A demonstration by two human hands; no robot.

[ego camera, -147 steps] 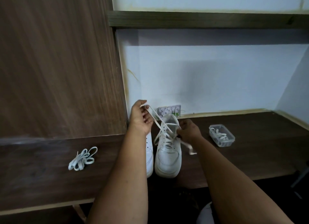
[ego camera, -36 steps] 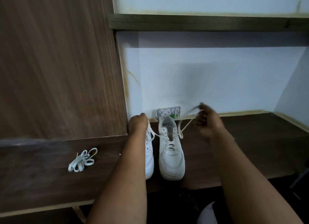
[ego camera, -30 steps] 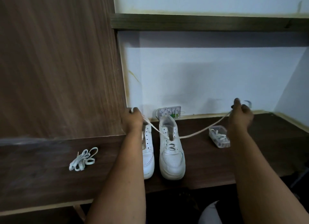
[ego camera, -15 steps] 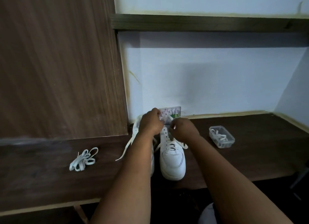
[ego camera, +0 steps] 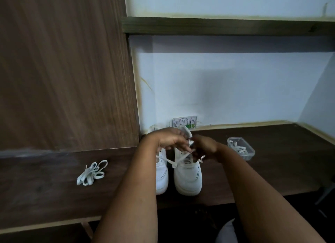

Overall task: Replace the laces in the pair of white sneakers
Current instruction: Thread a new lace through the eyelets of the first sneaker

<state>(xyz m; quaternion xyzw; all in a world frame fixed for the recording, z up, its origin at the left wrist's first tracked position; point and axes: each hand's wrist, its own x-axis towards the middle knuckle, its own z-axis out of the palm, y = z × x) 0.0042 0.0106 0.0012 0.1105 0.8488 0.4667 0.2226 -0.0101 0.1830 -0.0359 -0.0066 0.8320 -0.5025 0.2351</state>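
Two white sneakers stand side by side on the dark wooden desk (ego camera: 272, 170), toes toward me. The right sneaker (ego camera: 188, 177) carries a white lace (ego camera: 178, 160) through its lower eyelets; a loose length hangs over its left side. The left sneaker (ego camera: 161, 174) is partly hidden behind my left forearm. My left hand (ego camera: 169, 139) and my right hand (ego camera: 205, 146) meet above the right sneaker's tongue, both pinching the lace. Which eyelet they work at is hidden by the fingers.
A loose bundle of white laces (ego camera: 92, 173) lies on the desk to the left. A clear plastic box (ego camera: 241, 147) holding another lace sits to the right. A wall socket (ego camera: 184, 122) is behind the sneakers, a tall wooden panel (ego camera: 63, 70) at left, a shelf (ego camera: 226, 25) above.
The hands had pulled the lace wide apart to both sides, then came back together over the right sneaker. They now sit slightly lower, and the lace end hangs across the shoe.
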